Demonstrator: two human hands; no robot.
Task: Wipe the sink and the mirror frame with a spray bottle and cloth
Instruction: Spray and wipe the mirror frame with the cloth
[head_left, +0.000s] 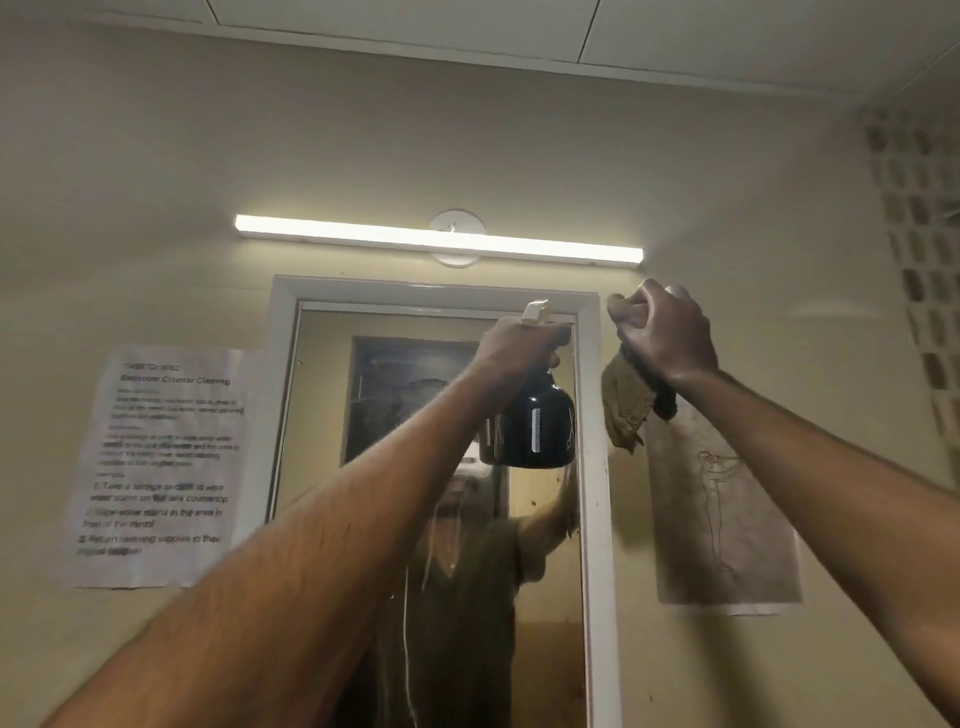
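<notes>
Both arms reach up toward a wall-mounted mirror with a white mirror frame (592, 415). The left hand (519, 345) grips the neck of a dark spray bottle (535, 426), its pale nozzle (536, 312) poking out above the fingers near the frame's top right corner; the bottle hangs in front of the glass, just left of the frame's right upright. The right hand (662, 330) is clenched around a tan cloth (626, 410), held up just right of that same upright, with the loose end of the cloth drooping below the fist against the wall. A lit tube light (436, 240) runs across the wall above the mirror. A printed notice (161, 467) is stuck to the wall left of the mirror, and a paper with a faint line drawing (722, 519) hangs to the right, below the cloth. The sink is out of view.
</notes>
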